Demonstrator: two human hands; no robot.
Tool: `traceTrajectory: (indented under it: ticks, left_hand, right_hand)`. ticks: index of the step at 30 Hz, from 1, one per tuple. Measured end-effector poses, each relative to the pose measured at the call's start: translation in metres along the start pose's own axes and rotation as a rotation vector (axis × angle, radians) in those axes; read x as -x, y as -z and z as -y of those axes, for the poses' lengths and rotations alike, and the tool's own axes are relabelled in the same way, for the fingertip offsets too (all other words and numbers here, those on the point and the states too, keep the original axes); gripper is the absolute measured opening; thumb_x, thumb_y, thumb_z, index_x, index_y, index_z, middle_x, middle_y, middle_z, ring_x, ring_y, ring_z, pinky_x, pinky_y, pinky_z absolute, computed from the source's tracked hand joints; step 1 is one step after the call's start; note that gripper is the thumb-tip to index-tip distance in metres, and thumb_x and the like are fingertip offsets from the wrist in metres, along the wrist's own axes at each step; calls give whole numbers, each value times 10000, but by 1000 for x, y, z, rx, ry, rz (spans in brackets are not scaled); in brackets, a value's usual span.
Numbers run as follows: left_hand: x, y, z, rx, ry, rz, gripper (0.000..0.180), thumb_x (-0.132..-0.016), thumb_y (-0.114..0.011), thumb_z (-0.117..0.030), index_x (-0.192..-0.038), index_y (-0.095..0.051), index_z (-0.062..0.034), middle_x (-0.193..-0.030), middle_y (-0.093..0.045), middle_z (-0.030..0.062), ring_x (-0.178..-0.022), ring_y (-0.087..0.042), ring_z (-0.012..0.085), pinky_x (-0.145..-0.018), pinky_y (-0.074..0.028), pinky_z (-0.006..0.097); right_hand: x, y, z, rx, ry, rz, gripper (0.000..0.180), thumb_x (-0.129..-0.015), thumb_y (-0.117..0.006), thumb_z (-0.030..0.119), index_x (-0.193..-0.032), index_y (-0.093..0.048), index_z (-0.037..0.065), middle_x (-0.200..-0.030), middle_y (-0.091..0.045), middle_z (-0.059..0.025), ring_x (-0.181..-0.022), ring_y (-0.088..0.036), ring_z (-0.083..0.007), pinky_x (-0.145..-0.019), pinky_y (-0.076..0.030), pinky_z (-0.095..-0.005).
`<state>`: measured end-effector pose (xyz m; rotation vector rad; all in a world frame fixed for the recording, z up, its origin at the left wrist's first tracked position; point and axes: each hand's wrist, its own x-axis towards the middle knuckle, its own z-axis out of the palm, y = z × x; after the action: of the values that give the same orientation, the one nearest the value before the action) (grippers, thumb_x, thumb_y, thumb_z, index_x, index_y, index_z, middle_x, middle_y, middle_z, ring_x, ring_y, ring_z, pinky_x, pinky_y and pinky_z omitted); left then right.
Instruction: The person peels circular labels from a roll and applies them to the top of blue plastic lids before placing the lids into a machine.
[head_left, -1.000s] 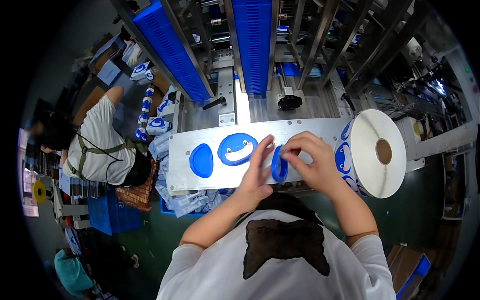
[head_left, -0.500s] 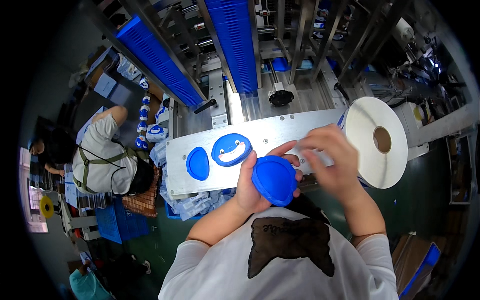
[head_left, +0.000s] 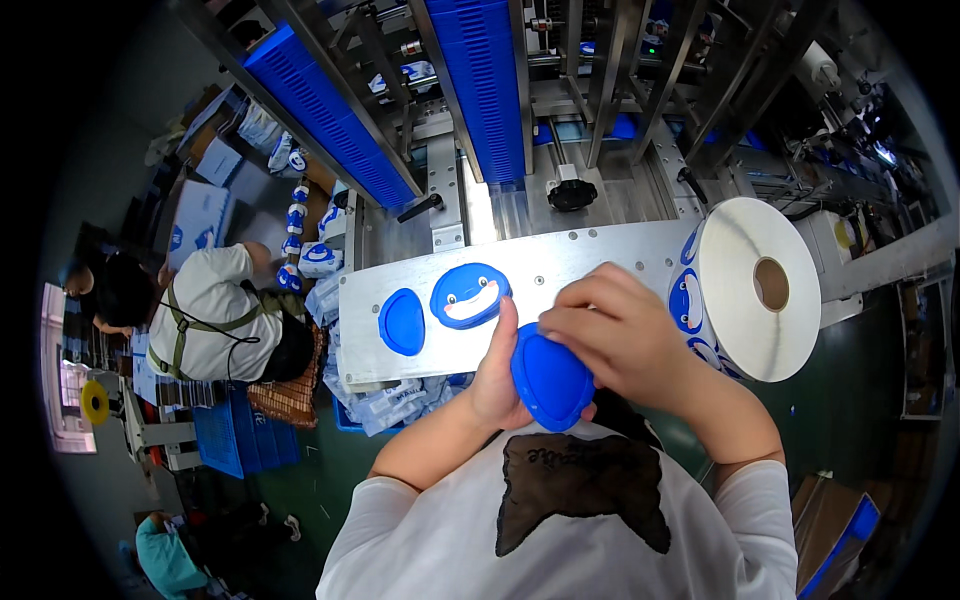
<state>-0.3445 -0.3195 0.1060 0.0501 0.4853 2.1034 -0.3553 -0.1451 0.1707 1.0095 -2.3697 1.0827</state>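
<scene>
Left hand (head_left: 494,383) curls round 1 blue lid (head_left: 552,380), thumb along its left edge, other fingers behind, mostly hidden. Right hand (head_left: 618,328) has fingers bent & bunched at lid's far rim; can't tell if tips pinch or just touch. Lid's all blue, rounded w/ narrower near end, raised rim, tilted, held just nr side of metal plate (head_left: 600,250). On plate, 2 more pcs, apart: 1 plain blue pc (head_left: 403,322) at left, 1 face pc (head_left: 470,296) to its right w/ 2 eyes, white smile. Right: 1 label roll (head_left: 735,330). Far: 2 tall blue stacks (head_left: 482,100). Left: 1 co-worker (head_left: 215,310), white shirt; near left, 1 more, teal top (head_left: 168,560).
</scene>
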Motion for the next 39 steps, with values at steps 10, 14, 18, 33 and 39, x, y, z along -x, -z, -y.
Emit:
traceTrajectory:
  ticks: [10, 14, 18, 33, 39]
  left_hand:
    - [1, -18, -4, 32, 101, -8, 810, -882, -181, -760, -1121, -537, -72, -997, -532, 97, -868, -552, 252, -611, -520, 384]
    - [0, -13, -6, 1, 102, -6, 795, -881, -183, -760, -1077, -534, -75, -1020, -530, 125, -879, -542, 281, -613, -515, 413]
    - [4, 4, -1, 134, 40, 103, 796, -876, -193, -766, -1073, -532, -73, -1023, -531, 139, -883, -531, 301, -625, -508, 420]
    - [4, -19, -3, -26, 98, -57, 763, -904, -174, -729, -1036, -541, -74, -995, -513, 114, -869, -545, 271, -628, -516, 405]
    - [2, -5, 3, 60, 35, 142, 816, -883, -168, -758, -1093, -556, -71, -1024, -545, 138, -886, -547, 290, -618, -523, 400]
  right_hand:
    - [2, 11, 3, 26, 38, 24, 222, -673, -680, 32, -891, -643, 57, -864, -598, -68, -834, -573, -254, -694, -490, -335]
    - [6, 9, -2, 87, -2, 15, 236, -669, -672, 33, -901, -638, 58, -880, -610, -74, -818, -578, -259, -684, -486, -348]
    - [9, 35, -5, 151, -83, -124, 216, -677, -678, 27, -886, -632, 59, -868, -608, -87, -816, -574, -271, -689, -483, -352]
    - [8, -2, 7, 80, -6, 11, 174, -718, -706, 37, -886, -664, 47, -846, -603, -78, -765, -567, -264, -661, -467, -328]
    - [7, 23, 5, 47, -109, -56, 160, -698, -664, 35, -854, -654, 72, -837, -600, -55, -804, -566, -250, -683, -484, -332]
